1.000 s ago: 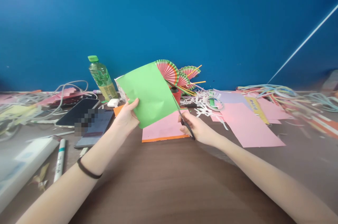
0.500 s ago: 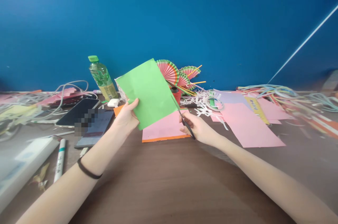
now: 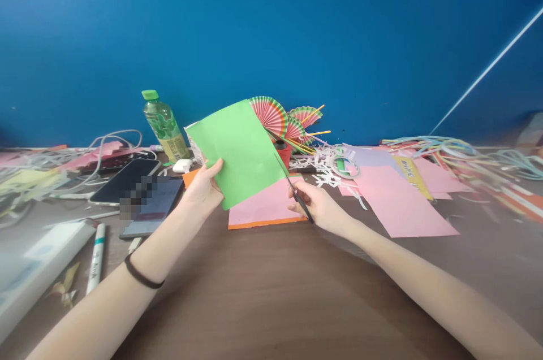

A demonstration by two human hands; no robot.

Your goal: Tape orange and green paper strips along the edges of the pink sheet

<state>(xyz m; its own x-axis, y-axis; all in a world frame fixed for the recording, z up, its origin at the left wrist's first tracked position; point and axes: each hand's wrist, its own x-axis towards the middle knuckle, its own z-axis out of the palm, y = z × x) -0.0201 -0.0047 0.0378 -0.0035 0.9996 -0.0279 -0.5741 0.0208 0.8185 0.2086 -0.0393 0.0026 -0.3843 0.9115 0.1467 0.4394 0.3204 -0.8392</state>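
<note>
A sheet of green paper (image 3: 241, 151) is held up above the table, tilted, by my left hand (image 3: 204, 186), with the thumb on its near face. My right hand (image 3: 318, 202) grips a pair of scissors (image 3: 302, 202) with dark handles. The blades lie along the right edge of the green sheet, near its lower right corner. Beneath the green sheet, pink paper (image 3: 267, 207) with an orange strip along its near edge rests on the table. Red, green and white folded paper fans (image 3: 271, 116) stand behind, partly covered by the green sheet.
At the back left stands a green-capped bottle (image 3: 164, 128), near phones (image 3: 127, 180) and a marker (image 3: 97, 258). To the right lie pink sheets (image 3: 403, 207), a tape roll (image 3: 345, 167) and white paper strips (image 3: 324, 159). A blue wall (image 3: 271, 26) rises behind the table.
The upper edge of the green sheet has dipped slightly and looks a little more curved. Both hands and the scissors stay almost where they were.
</note>
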